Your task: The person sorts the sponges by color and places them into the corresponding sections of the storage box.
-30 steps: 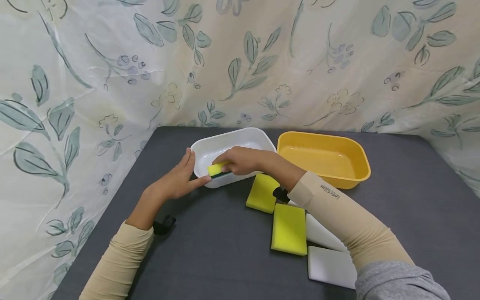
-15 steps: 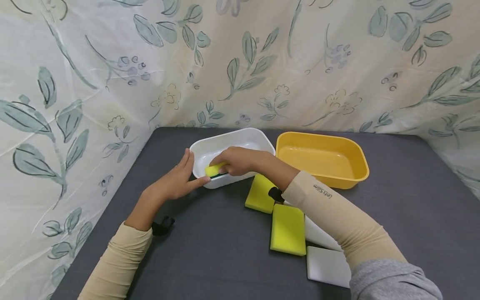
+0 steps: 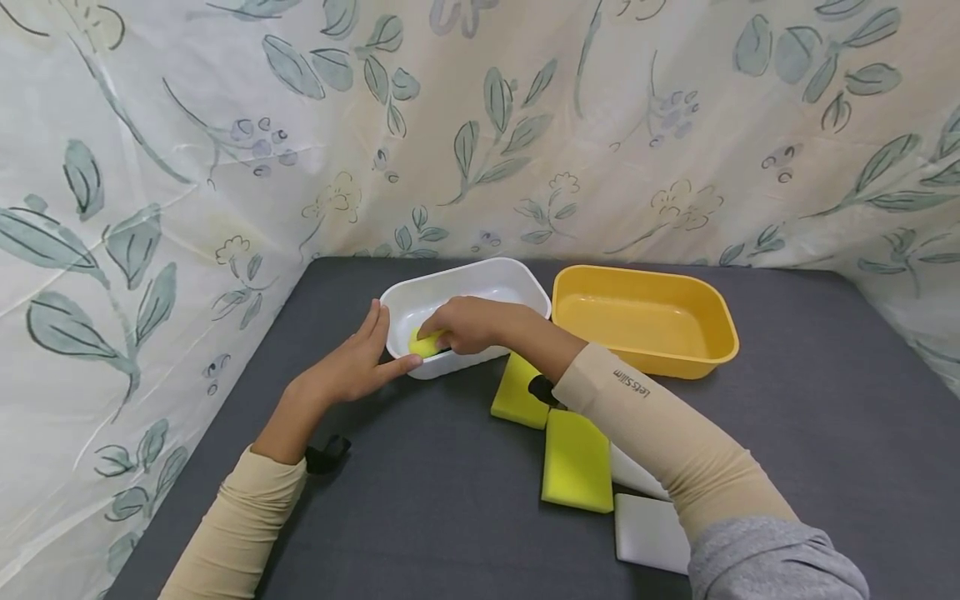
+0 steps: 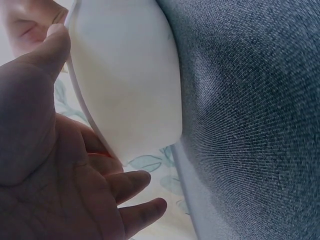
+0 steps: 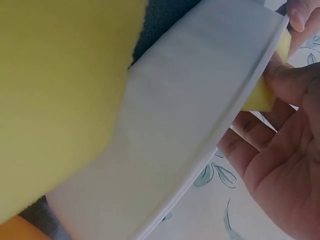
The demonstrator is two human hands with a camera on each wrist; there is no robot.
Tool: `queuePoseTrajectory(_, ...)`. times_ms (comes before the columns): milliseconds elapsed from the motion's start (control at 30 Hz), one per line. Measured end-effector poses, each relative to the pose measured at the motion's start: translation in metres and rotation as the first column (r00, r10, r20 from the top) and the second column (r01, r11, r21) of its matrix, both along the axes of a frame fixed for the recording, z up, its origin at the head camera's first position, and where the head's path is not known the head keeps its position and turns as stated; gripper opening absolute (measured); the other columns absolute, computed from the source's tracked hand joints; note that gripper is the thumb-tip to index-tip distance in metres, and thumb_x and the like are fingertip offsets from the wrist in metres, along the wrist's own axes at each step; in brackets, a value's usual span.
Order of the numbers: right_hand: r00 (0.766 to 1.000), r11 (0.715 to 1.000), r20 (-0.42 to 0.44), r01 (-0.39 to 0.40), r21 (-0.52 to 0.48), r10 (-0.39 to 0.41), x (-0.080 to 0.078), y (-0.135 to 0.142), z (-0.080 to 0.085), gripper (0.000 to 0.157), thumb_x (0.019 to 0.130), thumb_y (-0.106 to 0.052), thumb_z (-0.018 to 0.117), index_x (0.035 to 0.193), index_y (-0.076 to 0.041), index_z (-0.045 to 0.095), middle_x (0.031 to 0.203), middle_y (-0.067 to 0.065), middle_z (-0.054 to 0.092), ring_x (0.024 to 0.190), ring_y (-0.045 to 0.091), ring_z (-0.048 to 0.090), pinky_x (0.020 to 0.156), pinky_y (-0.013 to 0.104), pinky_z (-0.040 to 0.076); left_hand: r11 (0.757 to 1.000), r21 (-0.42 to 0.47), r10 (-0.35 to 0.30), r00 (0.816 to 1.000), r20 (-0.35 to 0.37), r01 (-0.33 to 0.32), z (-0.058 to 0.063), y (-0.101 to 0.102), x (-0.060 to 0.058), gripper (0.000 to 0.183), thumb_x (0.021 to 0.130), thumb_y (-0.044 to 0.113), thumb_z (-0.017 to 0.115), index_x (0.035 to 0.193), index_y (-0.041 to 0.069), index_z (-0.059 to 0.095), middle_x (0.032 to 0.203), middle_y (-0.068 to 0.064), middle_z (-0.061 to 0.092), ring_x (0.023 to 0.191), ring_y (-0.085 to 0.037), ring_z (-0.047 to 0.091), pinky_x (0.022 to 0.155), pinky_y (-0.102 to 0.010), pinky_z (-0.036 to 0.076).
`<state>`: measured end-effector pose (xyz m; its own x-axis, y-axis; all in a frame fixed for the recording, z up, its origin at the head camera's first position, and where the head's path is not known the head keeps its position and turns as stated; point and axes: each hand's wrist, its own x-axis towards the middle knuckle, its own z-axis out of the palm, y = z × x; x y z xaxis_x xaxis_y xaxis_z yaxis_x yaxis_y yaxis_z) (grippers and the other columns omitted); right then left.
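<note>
Inside the near left corner of a white plastic tub (image 3: 517,287), my right hand (image 3: 476,325) grips a yellow sponge (image 3: 423,343), most of it behind the fingers. In the right wrist view, the sponge (image 5: 257,97) shows between thumb and fingers, just past the tub's rim. My left hand (image 3: 345,362) spans that same corner, straight fingers along the left end and the thumb on the near rim. The left wrist view has the thumb on the rim of the tub (image 4: 130,75), two fingertips hidden behind it and the other two fingers stretched out.
A yellow tub (image 3: 645,358) stands right of the white one. Below the right forearm lie a yellow sponge (image 3: 517,396), another yellow sponge (image 3: 577,467), a white block (image 3: 652,529) and a second white block (image 3: 633,472), partly covered. A leaf-patterned cloth (image 3: 480,125) hangs behind the dark table (image 3: 420,517).
The sponge has dropped lower inside the near left corner of the white tub, and its dark underside no longer shows. My right forearm has shifted slightly left. The left hand keeps its place.
</note>
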<state>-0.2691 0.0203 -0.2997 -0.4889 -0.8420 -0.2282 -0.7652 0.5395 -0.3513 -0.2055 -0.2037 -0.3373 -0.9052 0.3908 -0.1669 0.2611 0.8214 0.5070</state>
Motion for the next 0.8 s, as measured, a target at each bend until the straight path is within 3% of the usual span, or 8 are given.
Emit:
queuePoseTrajectory(233,0.998,0.998,-0.069,-0.005,0.057,0.009,0.0020,-0.0036,-0.0029,0.036,0.098,-0.005,0.063,0.132,-0.015,0.069,0.126,0.001,0.068,0.100,0.020,0.058,0.097,0.032,0.045,1.000,0.003,0.004,1.000,0.008,-0.004,0.0007,0.0001,0.0019,0.108,0.097,0.062,0.052,0.156,-0.004,-0.009,0.162,-0.019,-0.021,0.150,-0.039,-0.002,0.116,-0.055,0.016)
queuePoseTrajectory(567,0.995,0.998,-0.099,0.004,0.059,0.002,0.0006,-0.0047,-0.0071,0.031,0.097,-0.003,0.062,0.122,-0.016,0.073,0.103,0.002,0.069,0.089,0.020,0.055,0.083,0.031,0.042,1.000,0.003,0.006,1.000,0.009,-0.006,0.0030,0.0009,0.0017,0.108,0.097,0.061,0.053,0.156,-0.004,-0.010,0.162,-0.018,-0.021,0.150,-0.038,-0.002,0.116,-0.055,0.017)
queuePoseTrajectory(800,0.997,0.994,-0.078,0.028,0.103,-0.020,0.0004,-0.0064,-0.0081,0.039,0.099,-0.004,0.057,0.133,-0.019,0.067,0.112,-0.001,0.067,0.094,0.018,0.055,0.088,0.031,0.042,1.000,0.013,-0.006,1.000,0.002,0.006,0.0017,0.0015,-0.0004,0.108,0.097,0.060,0.054,0.155,-0.007,-0.008,0.162,-0.021,-0.021,0.150,-0.040,-0.002,0.115,-0.056,0.017)
